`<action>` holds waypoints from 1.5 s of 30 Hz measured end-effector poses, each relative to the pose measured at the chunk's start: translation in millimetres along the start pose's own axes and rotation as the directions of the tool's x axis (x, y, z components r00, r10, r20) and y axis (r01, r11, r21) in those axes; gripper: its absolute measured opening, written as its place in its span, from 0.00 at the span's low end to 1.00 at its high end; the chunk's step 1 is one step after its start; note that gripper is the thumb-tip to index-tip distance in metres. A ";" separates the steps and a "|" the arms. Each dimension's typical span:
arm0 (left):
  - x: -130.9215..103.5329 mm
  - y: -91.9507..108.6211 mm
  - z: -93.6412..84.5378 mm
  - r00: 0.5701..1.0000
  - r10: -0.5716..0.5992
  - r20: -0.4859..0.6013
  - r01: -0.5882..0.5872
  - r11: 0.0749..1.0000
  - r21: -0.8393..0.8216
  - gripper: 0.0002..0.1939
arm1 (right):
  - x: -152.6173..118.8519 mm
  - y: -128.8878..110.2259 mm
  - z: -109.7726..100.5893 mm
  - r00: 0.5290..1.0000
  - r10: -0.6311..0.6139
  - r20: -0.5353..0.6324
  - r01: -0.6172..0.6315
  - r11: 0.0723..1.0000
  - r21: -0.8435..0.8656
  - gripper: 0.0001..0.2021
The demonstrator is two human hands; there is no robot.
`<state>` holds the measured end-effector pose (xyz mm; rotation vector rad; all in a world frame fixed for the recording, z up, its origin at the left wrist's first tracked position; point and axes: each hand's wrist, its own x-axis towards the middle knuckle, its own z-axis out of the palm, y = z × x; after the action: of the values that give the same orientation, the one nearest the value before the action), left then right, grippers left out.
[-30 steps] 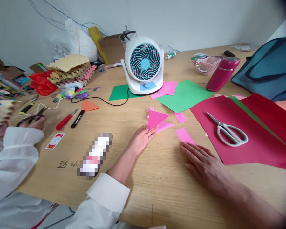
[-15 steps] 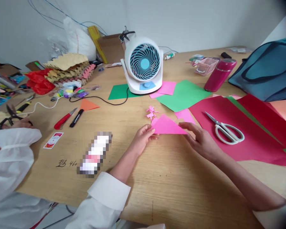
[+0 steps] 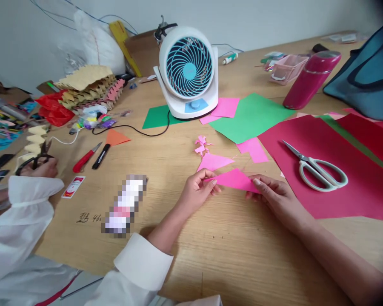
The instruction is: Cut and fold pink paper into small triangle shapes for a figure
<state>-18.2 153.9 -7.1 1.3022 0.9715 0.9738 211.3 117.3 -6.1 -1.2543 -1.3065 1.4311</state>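
Observation:
A pink paper triangle (image 3: pixel 234 179) is stretched between my two hands, just above the wooden table. My left hand (image 3: pixel 200 187) pinches its left corner between thumb and fingers. At the right corner, my right hand (image 3: pixel 271 193) has its thumb on top and fingers beneath the paper. Behind the held piece lies another pink folded paper (image 3: pixel 215 162), flat on the table. Small pink cut scraps (image 3: pixel 201 145) sit just beyond that. A pink paper piece with a notch (image 3: pixel 253 149) rests farther right.
White-handled scissors (image 3: pixel 319 168) lie on red paper (image 3: pixel 284 148) at right. Green paper (image 3: pixel 252 119) and a fan (image 3: pixel 190 72) stand behind. Leftward are a blurred phone (image 3: pixel 126 206), a red knife (image 3: pixel 86 158), a black cutter (image 3: pixel 101 156) and another person's hand (image 3: pixel 44 168) with dark scissors.
My hands have drawn the held pink triangle nearer to me, and a second pink piece now shows behind it. The other person's hand with scissors has moved right. The view has shifted slightly.

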 end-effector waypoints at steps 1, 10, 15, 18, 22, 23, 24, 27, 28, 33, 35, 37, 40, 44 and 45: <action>-0.1 -0.9 0.4 1.000 0.004 0.000 -0.004 1.000 0.001 0.11 | 0.1 0.7 -0.6 1.000 0.000 0.001 0.000 1.000 0.022 0.16; -2.0 4.1 0.3 1.000 0.001 0.002 -0.001 0.998 -0.060 0.13 | 1.6 0.1 -0.4 0.999 -0.022 -0.024 0.021 0.999 -0.025 0.13; -2.8 2.3 -3.8 0.998 0.039 0.040 -0.036 0.996 -0.083 0.15 | 2.1 -1.3 1.3 0.999 -0.041 -0.016 0.040 0.998 -0.050 0.13; -3.3 3.2 -4.3 0.997 0.056 0.044 -0.054 0.998 -0.045 0.13 | 2.3 -1.9 2.0 0.998 -0.049 -0.028 0.048 0.998 -0.040 0.12; -3.1 8.6 -3.6 0.991 0.125 0.044 -0.127 0.991 0.034 0.12 | 2.3 -2.8 2.3 0.993 -0.111 -0.043 0.107 0.990 -0.089 0.12; -2.8 9.8 -3.5 0.987 0.153 0.041 -0.155 0.986 0.064 0.11 | 2.3 -3.3 2.4 0.991 -0.129 -0.043 0.124 0.987 -0.100 0.12; -2.6 10.7 -3.5 0.983 0.178 0.037 -0.181 0.979 0.091 0.11 | 2.3 -3.8 2.5 0.988 -0.146 -0.042 0.141 0.984 -0.107 0.12; -1.8 11.5 -3.9 0.975 0.219 0.032 -0.221 0.966 0.133 0.09 | 2.4 -4.4 2.5 0.983 -0.180 -0.036 0.175 0.978 -0.113 0.12; -1.5 11.2 -4.1 0.975 0.221 0.032 -0.223 0.965 0.138 0.09 | 2.5 -4.1 2.3 0.982 -0.187 -0.033 0.182 0.976 -0.116 0.12; -0.4 8.2 -5.7 0.980 0.187 -0.062 -0.171 0.964 0.204 0.10 | 2.6 3.0 0.0 0.978 -0.202 -0.042 0.198 0.976 -0.089 0.09; -0.1 7.1 -5.5 0.980 0.158 -0.119 -0.132 0.971 0.201 0.12 | 2.1 5.3 0.1 0.981 -0.185 -0.055 0.183 0.982 -0.033 0.08; 0.1 6.1 -4.7 0.983 0.107 -0.149 -0.086 0.986 0.140 0.13 | 1.4 5.1 1.6 0.985 -0.163 -0.059 0.165 0.986 0.036 0.10; 0.6 4.8 -3.3 0.989 -0.017 -0.148 0.017 1.000 0.000 0.14 | 0.7 0.5 5.7 0.985 -0.157 -0.067 0.164 0.980 0.109 0.13; 0.9 6.6 -1.2 0.975 -0.175 -0.141 0.145 0.969 -0.201 0.17 | 1.7 -4.9 11.0 0.982 -0.167 -0.085 0.178 0.975 0.137 0.20; 0.5 7.9 0.0 0.968 -0.217 -0.122 0.181 0.950 -0.255 0.18 | 2.0 -5.6 11.9 0.984 -0.159 -0.080 0.168 0.977 0.131 0.21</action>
<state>-18.2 154.6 0.8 0.9189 1.0408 1.0069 199.0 117.8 -1.1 -1.0708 -1.2138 1.3261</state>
